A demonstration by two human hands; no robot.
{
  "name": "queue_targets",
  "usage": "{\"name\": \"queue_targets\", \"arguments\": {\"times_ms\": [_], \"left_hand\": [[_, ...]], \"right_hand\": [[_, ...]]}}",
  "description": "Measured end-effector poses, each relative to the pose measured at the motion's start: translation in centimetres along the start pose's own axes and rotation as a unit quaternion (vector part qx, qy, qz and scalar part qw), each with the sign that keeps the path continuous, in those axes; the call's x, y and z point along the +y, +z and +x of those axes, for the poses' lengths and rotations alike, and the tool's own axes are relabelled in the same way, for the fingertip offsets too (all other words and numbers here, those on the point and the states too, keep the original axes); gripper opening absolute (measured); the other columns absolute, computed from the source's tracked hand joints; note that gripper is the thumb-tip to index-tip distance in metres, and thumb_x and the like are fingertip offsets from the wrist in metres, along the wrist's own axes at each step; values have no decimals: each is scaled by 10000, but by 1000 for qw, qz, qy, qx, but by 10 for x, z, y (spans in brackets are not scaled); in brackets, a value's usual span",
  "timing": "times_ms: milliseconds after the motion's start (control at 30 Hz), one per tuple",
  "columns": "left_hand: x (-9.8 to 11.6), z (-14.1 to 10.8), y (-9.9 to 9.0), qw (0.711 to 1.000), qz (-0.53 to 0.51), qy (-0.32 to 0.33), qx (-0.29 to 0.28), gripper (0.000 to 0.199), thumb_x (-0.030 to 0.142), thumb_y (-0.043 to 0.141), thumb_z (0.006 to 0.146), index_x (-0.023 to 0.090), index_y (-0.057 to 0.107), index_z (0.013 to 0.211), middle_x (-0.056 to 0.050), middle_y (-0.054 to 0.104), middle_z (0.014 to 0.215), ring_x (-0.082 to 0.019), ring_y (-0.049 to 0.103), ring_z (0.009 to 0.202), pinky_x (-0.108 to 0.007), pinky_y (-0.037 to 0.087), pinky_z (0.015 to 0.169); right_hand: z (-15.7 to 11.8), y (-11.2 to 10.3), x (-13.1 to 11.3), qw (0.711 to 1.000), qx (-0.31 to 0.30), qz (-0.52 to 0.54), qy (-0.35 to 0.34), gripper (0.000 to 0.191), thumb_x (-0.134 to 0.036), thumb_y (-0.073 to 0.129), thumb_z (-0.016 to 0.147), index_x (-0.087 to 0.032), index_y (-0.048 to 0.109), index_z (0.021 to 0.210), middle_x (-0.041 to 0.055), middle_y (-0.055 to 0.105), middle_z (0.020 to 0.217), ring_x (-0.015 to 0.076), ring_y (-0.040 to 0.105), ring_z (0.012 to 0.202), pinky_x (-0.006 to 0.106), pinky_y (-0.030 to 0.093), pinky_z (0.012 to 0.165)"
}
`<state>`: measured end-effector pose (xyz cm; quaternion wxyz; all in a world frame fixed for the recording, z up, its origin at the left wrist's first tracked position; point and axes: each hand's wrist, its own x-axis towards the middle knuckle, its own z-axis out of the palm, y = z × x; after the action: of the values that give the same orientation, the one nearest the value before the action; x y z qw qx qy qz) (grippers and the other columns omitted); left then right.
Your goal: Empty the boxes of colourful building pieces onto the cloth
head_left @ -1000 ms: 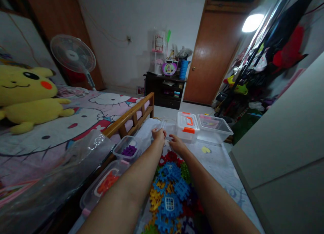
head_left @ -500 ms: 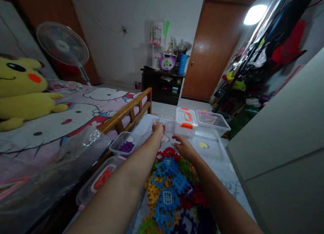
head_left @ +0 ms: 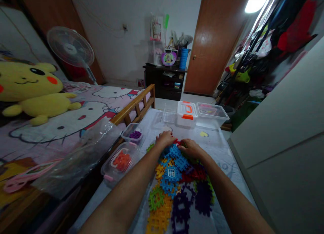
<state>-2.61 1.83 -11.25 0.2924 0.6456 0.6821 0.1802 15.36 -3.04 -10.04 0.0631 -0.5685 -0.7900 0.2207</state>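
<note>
Both hands are at the far end of a pile of colorful plastic interlocking blocks on the bed sheet. My left hand rests over the pile's far left side, fingers apart and partly hidden, touching pieces beside a red block. My right hand lies on the far right side, its fingers spread over the green blocks. Neither hand visibly grips a piece. Between my forearms lie blue blocks, yellow blocks, a light green block and dark purple blocks.
Beyond my hands stand a clear box with orange latches, an open clear bin and a clear lid-like container. At left are a tub with purple pieces, a lidded tub and a wooden rail.
My left hand has let go of the clear container at the back and come down to the pile. My right hand has moved onto the blocks too. The view has shifted slightly.
</note>
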Motion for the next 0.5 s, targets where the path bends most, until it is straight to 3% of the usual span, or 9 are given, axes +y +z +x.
{"name": "queue_targets", "arguments": {"times_ms": [133,267,367,500], "left_hand": [[4,-30,1,998,33,42,-40,286,429,672,760,198,699,928,-131,702,1156,-341,604,1162,-422,460,962],[12,-44,0,991,28,102,-77,254,415,641,804,201,707,923,-95,740,1009,-275,670,997,-344,498,879],[15,-53,2,985,14,146,-87,216,397,657,805,209,705,898,-96,743,951,-279,690,916,-349,510,842],[16,-67,2,978,-4,188,-87,193,387,691,794,231,696,908,-102,742,1003,-306,675,1004,-406,475,953]], "right_hand": [[-10,11,0,1000,21,-5,8,381,-399,541,927,-170,662,1206,135,683,1211,239,612,1130,327,420,981],[-25,20,3,999,49,-6,19,361,-407,525,942,-161,650,1175,145,659,1214,240,591,1152,321,410,985],[-40,25,5,997,74,1,8,355,-396,512,947,-155,631,1179,150,634,1235,240,574,1178,327,414,994],[-60,30,5,994,107,3,7,376,-349,533,923,-160,598,1241,151,601,1282,237,576,1187,338,423,1009]]}}
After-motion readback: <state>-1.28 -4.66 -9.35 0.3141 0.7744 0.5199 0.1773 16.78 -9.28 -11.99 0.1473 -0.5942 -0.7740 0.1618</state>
